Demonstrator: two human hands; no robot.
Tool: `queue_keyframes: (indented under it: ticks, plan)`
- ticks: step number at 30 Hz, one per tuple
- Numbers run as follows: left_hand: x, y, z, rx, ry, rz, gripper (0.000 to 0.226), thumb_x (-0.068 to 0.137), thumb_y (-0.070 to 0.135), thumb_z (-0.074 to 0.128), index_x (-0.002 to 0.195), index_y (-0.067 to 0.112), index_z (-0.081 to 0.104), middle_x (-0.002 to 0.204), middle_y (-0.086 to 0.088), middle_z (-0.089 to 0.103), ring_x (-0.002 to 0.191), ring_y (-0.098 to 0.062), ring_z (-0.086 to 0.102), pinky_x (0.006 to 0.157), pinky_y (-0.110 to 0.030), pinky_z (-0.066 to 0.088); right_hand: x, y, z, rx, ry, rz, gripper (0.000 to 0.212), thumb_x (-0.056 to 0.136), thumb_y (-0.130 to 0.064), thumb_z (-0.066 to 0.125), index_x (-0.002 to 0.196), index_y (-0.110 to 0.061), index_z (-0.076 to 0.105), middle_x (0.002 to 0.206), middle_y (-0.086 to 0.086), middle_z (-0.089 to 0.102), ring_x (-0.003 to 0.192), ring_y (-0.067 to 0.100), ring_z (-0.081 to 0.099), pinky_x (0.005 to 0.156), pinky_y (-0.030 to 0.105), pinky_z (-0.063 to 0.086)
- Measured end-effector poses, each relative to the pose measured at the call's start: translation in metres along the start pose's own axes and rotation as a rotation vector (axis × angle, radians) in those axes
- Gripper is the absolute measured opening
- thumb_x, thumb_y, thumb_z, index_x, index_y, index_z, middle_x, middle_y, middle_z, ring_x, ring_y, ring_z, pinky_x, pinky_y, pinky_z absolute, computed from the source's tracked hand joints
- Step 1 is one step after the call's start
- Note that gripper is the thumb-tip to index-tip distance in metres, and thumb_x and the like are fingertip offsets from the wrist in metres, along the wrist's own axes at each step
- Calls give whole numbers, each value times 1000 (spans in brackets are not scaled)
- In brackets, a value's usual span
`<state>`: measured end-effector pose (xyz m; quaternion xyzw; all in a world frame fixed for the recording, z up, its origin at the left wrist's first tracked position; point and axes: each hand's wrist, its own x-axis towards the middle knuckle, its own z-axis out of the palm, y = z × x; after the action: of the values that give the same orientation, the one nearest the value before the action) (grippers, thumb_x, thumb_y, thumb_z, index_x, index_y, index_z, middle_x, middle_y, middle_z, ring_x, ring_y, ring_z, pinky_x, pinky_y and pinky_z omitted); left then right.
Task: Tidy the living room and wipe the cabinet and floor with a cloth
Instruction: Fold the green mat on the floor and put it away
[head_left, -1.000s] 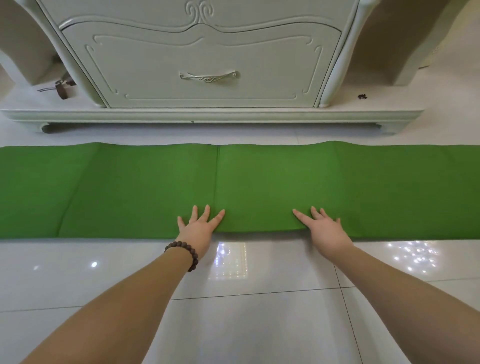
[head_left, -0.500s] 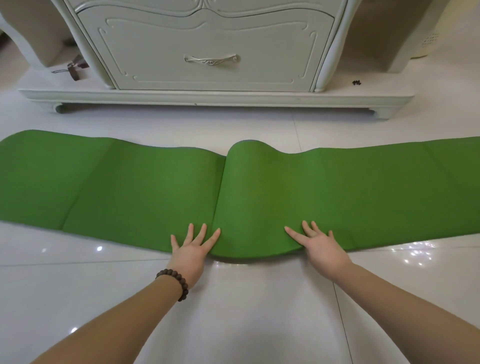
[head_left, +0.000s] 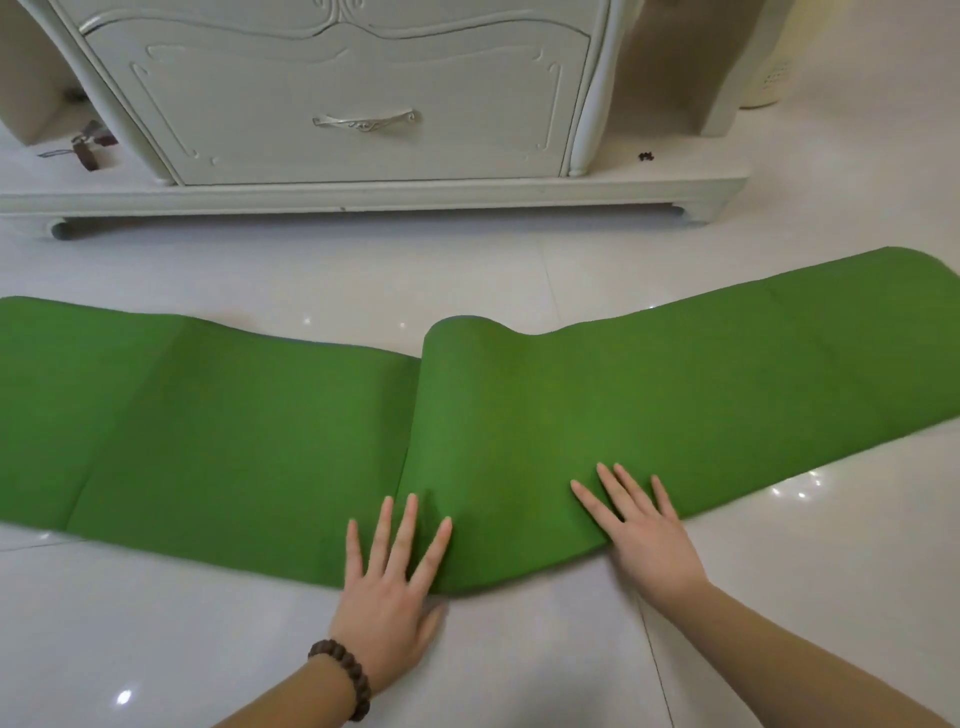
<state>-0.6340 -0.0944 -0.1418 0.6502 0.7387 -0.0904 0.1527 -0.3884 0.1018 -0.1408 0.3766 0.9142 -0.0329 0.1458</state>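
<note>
Long green felt-like cloth (head_left: 260, 431) spread on the glossy white tiled floor (head_left: 519, 665), in front of the pale carved cabinet with a metal drawer handle (head_left: 332, 104) and well apart from its base. Raised in a soft hump at the cloth's middle, near edge bowed away from the cabinet. Left hand (head_left: 387, 587) with a dark bead bracelet (head_left: 345, 678) open, fingers spread flat on the cloth's near edge. Right hand (head_left: 641, 530) also open and flat, just beside the hump, gripping nothing. Probably light, soft but a little thick, holding its fold lines; likely to slide easily on such smooth tile. Best taken at the near edge on both sides of the hump, by pinching, or pressed with flat palms to drag.
</note>
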Motion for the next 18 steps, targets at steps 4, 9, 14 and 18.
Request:
queue_keyframes:
  ticks: [4, 9, 14, 18]
  plan:
    - [47, 46, -32, 92, 29, 245, 94, 76, 61, 54, 154, 27, 13, 159, -21, 8, 143, -49, 5, 101, -78, 10, 0, 61, -16, -27, -6, 180, 94, 82, 1, 47, 150, -36, -5, 160, 6, -1, 147, 28, 0, 115, 54, 3]
    - [120, 101, -62, 342, -57, 253, 94, 91, 30, 45, 143, 25, -33, 143, -19, -41, 132, -52, -34, 92, -78, -21, 7, 134, -29, 5, -47, 376, 83, 90, -2, 36, 149, -36, -13, 161, 2, -4, 148, 25, -1, 117, 51, 7]
    - [148, 93, -36, 225, -36, 305, 97, 73, 51, 58, 153, 31, 8, 159, -16, 13, 140, -54, 12, 99, -80, -6, 21, 175, -21, 62, -165, 334, 76, 93, 2, 29, 152, -35, -2, 161, -1, 1, 148, 22, 3, 115, 57, 12]
    - [150, 79, -13, 208, -29, 339, 70, 89, 64, 28, 151, 31, 26, 144, -12, 47, 133, -46, 37, 103, -73, 16, 21, 172, -20, 74, -209, 317, 74, 93, 3, 28, 153, -29, 0, 161, 4, 3, 147, 27, 5, 115, 58, 10]
